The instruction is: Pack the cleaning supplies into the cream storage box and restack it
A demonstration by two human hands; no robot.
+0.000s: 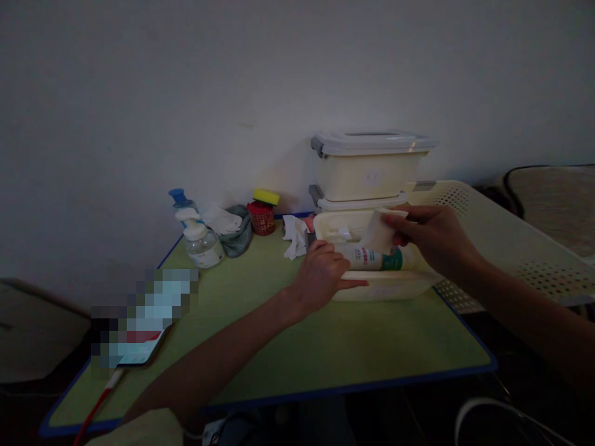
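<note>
A cream plastic storage box [385, 288] stands without a lid on the table. In it lies a white spray can or bottle [367, 257] with a green band at its right end. My left hand [323, 272] is closed at the box's left end, its thumb along the front wall; the bottle's left end is hidden behind it. Above the bottle, my right hand [425, 232] pinches a white, thin-looking piece [380, 230], which resembles folded paper or tissue. Behind that piece, small white items in the box are partly covered.
Two lidded storage boxes [372, 173] are stacked against the wall. A perforated basket [493, 235] stands right. Along the table's back left are a pump bottle [204, 248], a grey cloth [238, 238], a red woven cup [261, 220] with a yellow sponge [266, 197], and crumpled tissue [295, 236]. A phone [144, 347] lies left.
</note>
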